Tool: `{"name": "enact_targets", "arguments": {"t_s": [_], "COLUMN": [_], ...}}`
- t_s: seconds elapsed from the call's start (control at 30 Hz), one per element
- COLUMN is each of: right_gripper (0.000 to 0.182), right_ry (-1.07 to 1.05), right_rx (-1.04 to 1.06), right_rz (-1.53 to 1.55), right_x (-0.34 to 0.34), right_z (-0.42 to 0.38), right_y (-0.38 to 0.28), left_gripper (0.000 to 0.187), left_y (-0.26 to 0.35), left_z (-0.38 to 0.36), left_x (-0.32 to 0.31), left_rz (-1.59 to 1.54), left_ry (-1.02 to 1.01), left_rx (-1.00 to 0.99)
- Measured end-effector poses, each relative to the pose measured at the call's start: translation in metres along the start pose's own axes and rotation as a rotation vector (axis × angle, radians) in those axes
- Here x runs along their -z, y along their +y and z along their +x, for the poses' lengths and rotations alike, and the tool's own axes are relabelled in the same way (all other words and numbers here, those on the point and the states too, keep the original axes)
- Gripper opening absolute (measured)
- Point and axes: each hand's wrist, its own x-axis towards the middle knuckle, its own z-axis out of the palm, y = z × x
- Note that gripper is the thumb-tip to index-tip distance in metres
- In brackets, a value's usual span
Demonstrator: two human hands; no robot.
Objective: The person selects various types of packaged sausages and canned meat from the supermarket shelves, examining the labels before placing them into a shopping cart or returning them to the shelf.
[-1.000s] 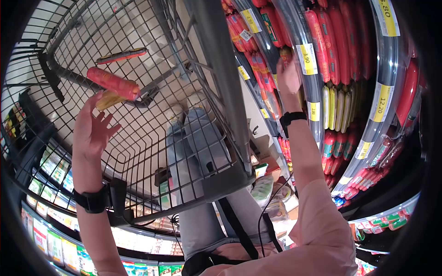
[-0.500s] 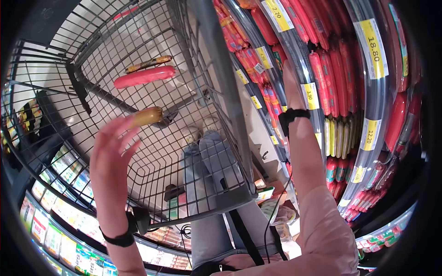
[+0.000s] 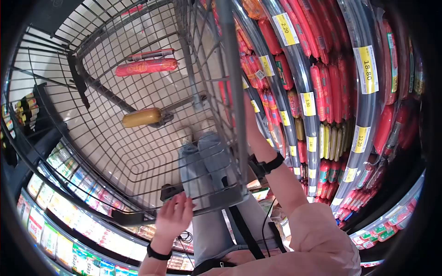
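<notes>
My left hand is at the cart's near rail, fingers slightly apart and nothing in them. My right hand is just outside the right side of the shopping cart, partly hidden by its frame. A red-wrapped sausage shows through the wires at that hand's fingers, which seem closed around it. Inside the wire cart lies a thick yellow-brown sausage. Farther in are a large red sausage and a thin dark-and-red package beside it.
Shelves of sausages with yellow price tags rise on the right. Lit shelves of colourful packages run along the lower left. My legs stand behind the cart, and a thin black cable hangs by my right arm.
My left hand has moved from above the yellow-brown sausage back to the cart's near rail, leaving the sausage in the cart. My right hand has come from the shelf to the cart's side.
</notes>
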Motion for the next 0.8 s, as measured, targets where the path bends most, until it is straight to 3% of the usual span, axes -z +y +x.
{"name": "enact_targets", "arguments": {"t_s": [0.1,0.23,0.3,0.37,0.43,0.53,0.63,0.7,0.8], "right_gripper": [0.048,0.046,0.038,0.033,0.033,0.039,0.04,0.037,0.041], "right_ry": [-0.06,-0.068,-0.028,0.14,0.154,0.256,0.336,0.316,0.218], "right_rx": [-0.037,-0.204,-0.273,-0.306,-0.315,-0.168,-0.163,-0.189,-0.24], "right_rz": [-0.009,-0.291,-0.137,0.22,0.197,-0.225,-0.365,-0.266,0.18], "right_x": [-0.011,-0.005,-0.007,-0.008,0.003,0.016,0.024,0.033,0.019], "right_z": [-0.001,0.021,0.028,0.034,0.045,0.061,0.068,0.077,0.063], "right_y": [-0.004,0.036,0.036,0.034,0.029,0.032,0.04,0.056,0.048], "left_gripper": [0.025,0.021,0.026,0.029,0.033,0.039,0.038,0.043,0.042], "left_y": [-0.026,-0.074,-0.099,-0.127,-0.16,-0.202,-0.238,-0.257,-0.285], "left_z": [-0.023,-0.051,-0.071,-0.088,-0.104,-0.123,-0.142,-0.159,-0.173], "left_x": [-0.007,-0.021,-0.029,-0.029,-0.01,0.01,0.013,0.008,0.019], "left_rz": [-0.018,-0.163,-0.158,-0.144,-0.024,0.062,0.191,0.239,0.254], "left_ry": [-0.05,-0.006,0.017,0.036,0.06,0.068,0.124,0.152,0.117], "left_rx": [0.072,0.249,0.28,0.337,0.328,0.346,0.325,0.42,0.452]}}
